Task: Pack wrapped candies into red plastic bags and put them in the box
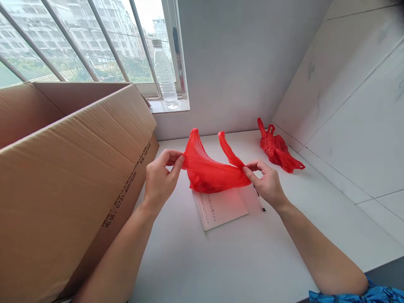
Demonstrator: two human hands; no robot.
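A red plastic bag (217,174) is stretched between my two hands above the white table. Its left edge is pinched between the thumb and fingers of my left hand (162,176). My right hand (265,183) grips the opposite edge in the same way. Two handle loops of the bag stick up at the back, and its lower part sags a little; what is inside, if anything, I cannot make out. Partly covered by the bag, a notepad (224,210) with handwritten columns of numbers lies on the table. A thin pen (264,208) shows beside it, near my right hand.
Another red plastic bag (279,151), knotted, lies at the back right by the tiled wall (356,101). On the left a large open cardboard box (78,168) stands close to my left arm. A clear bottle (165,75) is on the windowsill behind the table (233,265).
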